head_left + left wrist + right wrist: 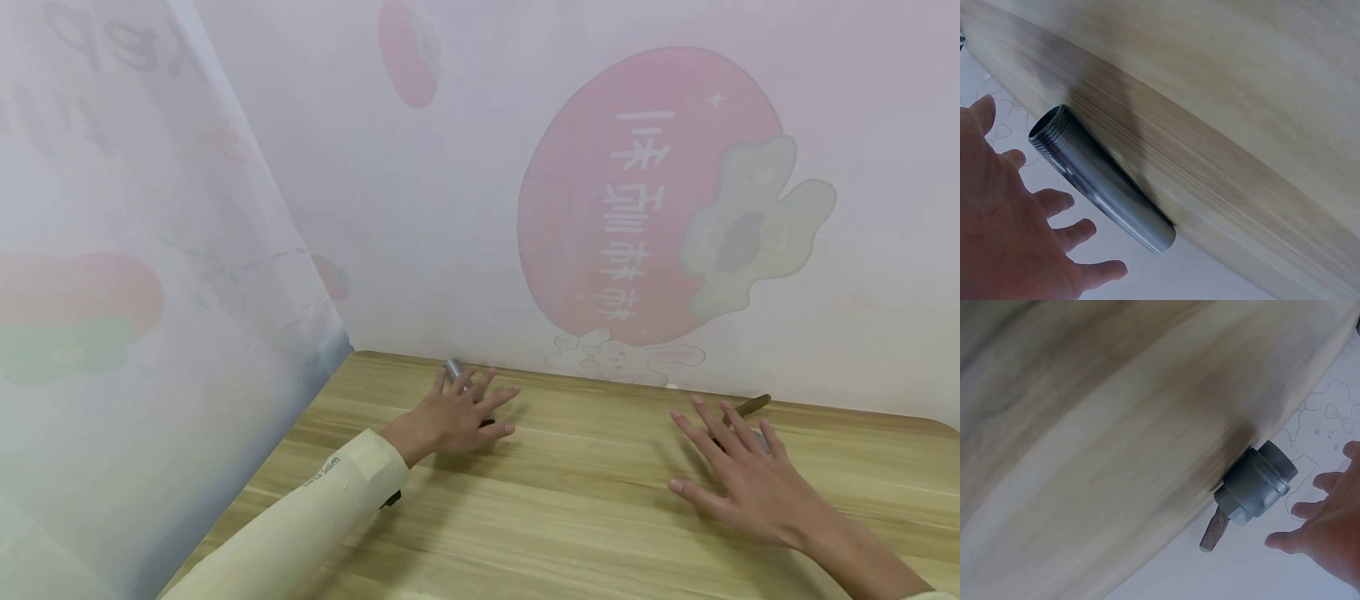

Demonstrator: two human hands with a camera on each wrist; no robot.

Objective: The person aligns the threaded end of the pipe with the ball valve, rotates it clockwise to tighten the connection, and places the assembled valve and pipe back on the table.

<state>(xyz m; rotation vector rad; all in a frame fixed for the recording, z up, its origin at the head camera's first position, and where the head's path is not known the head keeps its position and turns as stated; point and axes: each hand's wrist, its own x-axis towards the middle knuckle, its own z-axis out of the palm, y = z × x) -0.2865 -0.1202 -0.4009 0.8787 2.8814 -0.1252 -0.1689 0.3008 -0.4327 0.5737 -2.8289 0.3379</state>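
My left hand (450,421) is spread out over the far left part of the table, fingers apart and holding nothing. Beneath it lies a grey metal pipe (1107,184) with screw threads at one end; in the head view the hand covers most of this pipe (454,372). On the right, my right hand (750,487) hovers with splayed fingers above a grey metal valve (1254,484). A brown lever handle (1214,531) sticks out from the valve, and in the head view this handle (753,406) shows beyond the fingertips.
The wood-grain table (585,508) ends at the back against a pale fabric wall (450,250) with a red fruit print and cartoon rabbits. Another printed sheet (187,350) hangs along the left table edge.
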